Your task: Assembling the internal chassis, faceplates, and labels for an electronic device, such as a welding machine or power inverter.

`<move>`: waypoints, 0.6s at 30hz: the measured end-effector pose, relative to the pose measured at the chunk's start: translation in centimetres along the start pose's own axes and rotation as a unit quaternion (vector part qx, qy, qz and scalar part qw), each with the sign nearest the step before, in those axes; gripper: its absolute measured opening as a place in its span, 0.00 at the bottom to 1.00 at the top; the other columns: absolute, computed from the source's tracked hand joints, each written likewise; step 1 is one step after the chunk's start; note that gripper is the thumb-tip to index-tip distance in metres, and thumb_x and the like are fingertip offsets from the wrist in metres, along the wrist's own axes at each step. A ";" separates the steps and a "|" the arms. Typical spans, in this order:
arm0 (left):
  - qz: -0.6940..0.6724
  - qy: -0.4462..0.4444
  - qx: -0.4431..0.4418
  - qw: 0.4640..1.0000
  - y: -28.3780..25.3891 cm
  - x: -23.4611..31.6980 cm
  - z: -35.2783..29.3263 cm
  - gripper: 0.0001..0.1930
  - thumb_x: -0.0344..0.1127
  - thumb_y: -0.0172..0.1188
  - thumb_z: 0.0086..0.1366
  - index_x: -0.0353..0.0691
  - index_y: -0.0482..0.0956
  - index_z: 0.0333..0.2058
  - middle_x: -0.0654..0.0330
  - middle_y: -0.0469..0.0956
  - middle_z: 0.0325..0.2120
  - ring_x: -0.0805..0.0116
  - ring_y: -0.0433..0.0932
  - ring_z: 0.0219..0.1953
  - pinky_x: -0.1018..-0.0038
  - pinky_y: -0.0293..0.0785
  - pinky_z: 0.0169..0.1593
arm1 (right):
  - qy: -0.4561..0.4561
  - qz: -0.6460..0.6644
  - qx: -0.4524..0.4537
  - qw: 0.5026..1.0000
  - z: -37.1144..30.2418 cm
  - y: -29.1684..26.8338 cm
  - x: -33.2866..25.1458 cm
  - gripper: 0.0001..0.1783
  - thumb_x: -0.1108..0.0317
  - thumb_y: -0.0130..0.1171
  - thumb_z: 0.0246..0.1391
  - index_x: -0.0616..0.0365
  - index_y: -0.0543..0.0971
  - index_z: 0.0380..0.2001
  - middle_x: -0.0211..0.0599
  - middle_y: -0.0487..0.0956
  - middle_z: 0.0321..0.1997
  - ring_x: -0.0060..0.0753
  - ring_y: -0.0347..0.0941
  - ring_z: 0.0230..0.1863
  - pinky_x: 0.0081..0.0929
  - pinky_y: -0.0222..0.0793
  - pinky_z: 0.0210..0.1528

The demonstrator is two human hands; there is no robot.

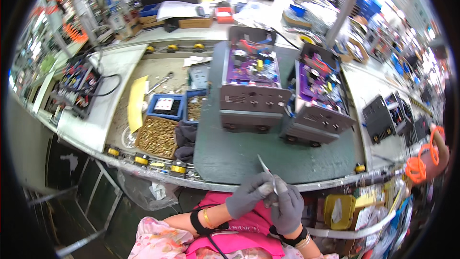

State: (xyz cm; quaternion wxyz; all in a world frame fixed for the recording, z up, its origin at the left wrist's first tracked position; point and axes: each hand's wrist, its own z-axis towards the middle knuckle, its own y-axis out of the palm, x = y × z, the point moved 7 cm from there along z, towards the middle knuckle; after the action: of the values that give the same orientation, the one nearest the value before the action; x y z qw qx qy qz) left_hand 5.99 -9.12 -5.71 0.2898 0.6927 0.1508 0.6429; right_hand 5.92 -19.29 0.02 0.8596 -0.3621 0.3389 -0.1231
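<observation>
Two grey-gloved hands meeting just below the near edge of the dark green work mat (249,163), over a pink apron. Left hand (247,195) curled, fingertips pinched around the lower end of a thin, pale, pointed strip (266,169). Right hand (287,208) clenched close beside it, fingers folded in against the same strip from the other side. Strip angled up and away, tip poking over the mat's front edge; what it is made of, too small to tell.

On the mat, well apart from the hands, two open grey machine chassis: the nearer chassis (251,100) facing square on with knobs across its front panel and a purple circuit board on top, the second chassis (318,115) just to its right, turned at a slant, wiring showing.

To the left of the mat, a square tray of brass-coloured small parts (158,138), a dark grey cloth (185,139) bunched beside it, two blue bins (165,106) behind. Yellow sheet (136,103) lying further left. Orange coiled cord (421,163) hanging at the far right.
</observation>
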 end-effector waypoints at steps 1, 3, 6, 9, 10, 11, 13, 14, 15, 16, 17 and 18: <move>0.002 0.004 -0.019 1.000 0.2 -0.1 0.1 0.14 0.44 0.49 0.68 0.38 0.68 0.41 0.62 0.73 0.27 0.76 0.72 0.28 0.78 0.71 0.33 | 0.003 -0.009 0.012 1.000 0.1 -0.2 -0.1 0.28 0.78 0.50 0.40 0.71 0.70 0.50 0.51 0.77 0.41 0.49 0.73 0.32 0.37 0.69 0.36; 0.003 0.013 0.000 1.000 0.1 0.2 0.2 0.12 0.43 0.50 0.68 0.39 0.69 0.40 0.64 0.72 0.26 0.78 0.71 0.28 0.80 0.70 0.31 | -0.026 -0.017 0.035 0.999 0.3 -0.5 -0.8 0.29 0.78 0.51 0.39 0.72 0.69 0.50 0.52 0.76 0.41 0.50 0.73 0.31 0.37 0.69 0.35; -0.028 -0.025 -0.033 0.999 0.3 -1.4 0.4 0.11 0.43 0.51 0.67 0.40 0.69 0.39 0.66 0.71 0.25 0.79 0.69 0.25 0.82 0.67 0.29 | -0.013 -0.025 0.044 0.999 0.2 -0.1 -1.6 0.26 0.76 0.51 0.43 0.71 0.70 0.50 0.51 0.77 0.39 0.49 0.73 0.33 0.36 0.69 0.36; -0.076 -0.003 -0.025 0.997 0.3 -1.4 0.2 0.12 0.43 0.51 0.67 0.41 0.69 0.39 0.66 0.70 0.24 0.80 0.68 0.24 0.83 0.66 0.28 | -0.024 -0.039 0.051 0.998 0.6 0.0 -2.2 0.25 0.77 0.47 0.47 0.73 0.68 0.51 0.48 0.77 0.36 0.45 0.72 0.31 0.34 0.68 0.34; -0.080 0.004 -0.022 0.997 0.3 -1.0 0.2 0.12 0.44 0.51 0.67 0.41 0.69 0.39 0.67 0.69 0.23 0.80 0.67 0.23 0.83 0.65 0.28 | -0.015 -0.034 0.044 0.998 0.7 0.0 -2.2 0.25 0.76 0.47 0.48 0.73 0.68 0.51 0.48 0.77 0.37 0.45 0.72 0.31 0.34 0.68 0.34; -0.079 0.008 -0.017 0.997 0.2 -1.1 0.1 0.12 0.44 0.51 0.67 0.41 0.69 0.39 0.67 0.69 0.23 0.80 0.67 0.23 0.83 0.65 0.28 | -0.004 -0.031 0.037 0.999 0.7 0.2 -2.1 0.24 0.75 0.47 0.49 0.73 0.68 0.52 0.48 0.77 0.37 0.45 0.72 0.31 0.34 0.68 0.34; -0.095 0.022 -0.016 0.995 -0.1 -1.1 0.0 0.13 0.45 0.51 0.67 0.41 0.69 0.38 0.67 0.69 0.23 0.81 0.67 0.23 0.84 0.64 0.28 | -0.014 -0.034 0.047 0.998 1.2 0.3 -2.5 0.24 0.75 0.46 0.49 0.73 0.68 0.52 0.48 0.77 0.37 0.45 0.72 0.31 0.34 0.68 0.34; -0.094 0.024 -0.013 0.995 -0.2 -1.1 -0.1 0.13 0.45 0.51 0.67 0.41 0.69 0.38 0.67 0.69 0.23 0.81 0.67 0.23 0.84 0.64 0.28 | -0.022 -0.040 0.058 0.997 1.3 0.2 -2.7 0.24 0.74 0.46 0.50 0.72 0.68 0.52 0.48 0.77 0.38 0.45 0.72 0.31 0.34 0.68 0.34; -0.087 0.028 -0.012 0.996 -0.2 -0.9 0.0 0.13 0.45 0.51 0.67 0.41 0.69 0.38 0.67 0.70 0.22 0.81 0.67 0.23 0.84 0.65 0.28 | -0.023 -0.039 0.057 0.997 1.4 0.2 -2.8 0.24 0.74 0.46 0.50 0.72 0.68 0.52 0.48 0.77 0.38 0.45 0.72 0.31 0.34 0.68 0.34; -0.080 0.032 -0.011 0.996 -0.3 -0.8 0.0 0.13 0.45 0.51 0.67 0.41 0.69 0.38 0.67 0.70 0.22 0.81 0.67 0.23 0.84 0.65 0.28 | -0.020 -0.035 0.056 0.998 1.5 0.2 -2.8 0.24 0.74 0.46 0.50 0.72 0.68 0.52 0.48 0.77 0.38 0.46 0.72 0.31 0.34 0.68 0.34; -0.079 0.035 -0.009 0.996 -0.3 -0.8 0.0 0.13 0.45 0.51 0.67 0.41 0.69 0.38 0.67 0.70 0.22 0.81 0.67 0.23 0.84 0.65 0.28 | -0.017 -0.031 0.054 0.998 1.5 0.2 -2.8 0.24 0.73 0.46 0.50 0.72 0.69 0.52 0.49 0.77 0.39 0.46 0.72 0.31 0.34 0.68 0.34; -0.068 0.033 -0.006 0.997 -0.3 -0.9 0.0 0.13 0.45 0.51 0.67 0.41 0.69 0.38 0.68 0.70 0.22 0.81 0.68 0.23 0.84 0.65 0.27 | -0.019 -0.029 0.054 0.998 1.6 0.1 -2.9 0.24 0.73 0.46 0.50 0.72 0.69 0.52 0.49 0.77 0.39 0.46 0.72 0.31 0.34 0.68 0.34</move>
State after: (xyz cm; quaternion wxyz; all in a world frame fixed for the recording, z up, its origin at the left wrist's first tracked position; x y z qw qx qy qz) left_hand 5.92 -9.36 -6.60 0.3321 0.6574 0.2032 0.6452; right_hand 4.83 -16.99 2.16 0.8802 -0.3274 0.3043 -0.1594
